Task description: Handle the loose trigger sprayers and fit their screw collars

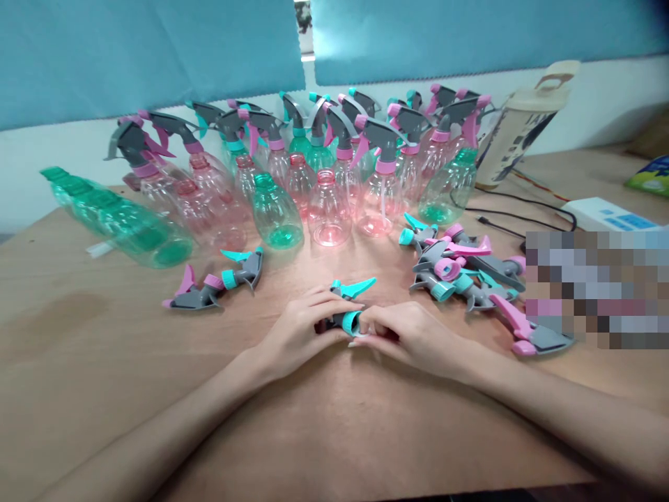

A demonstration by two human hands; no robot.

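Note:
My left hand (308,324) is closed around a grey spray head (351,322) with a turquoise trigger and a turquoise screw collar. The collar's open end faces right. At that opening, the fingers of my right hand (408,333) pinch something small and whitish, too hidden to name. Left of my hands, two loose spray heads lie on the table, one with pink parts (197,293) and one with turquoise parts (244,270). On the right is a pile of spray heads (460,265) in both colours.
Behind my hands stand several pink bottles (330,216) and green bottles (277,219), many with spray heads fitted. Green bottles (120,219) lean in a row at left. A cream tumbler (517,132), black cables (527,202) and a white box (606,215) are at right.

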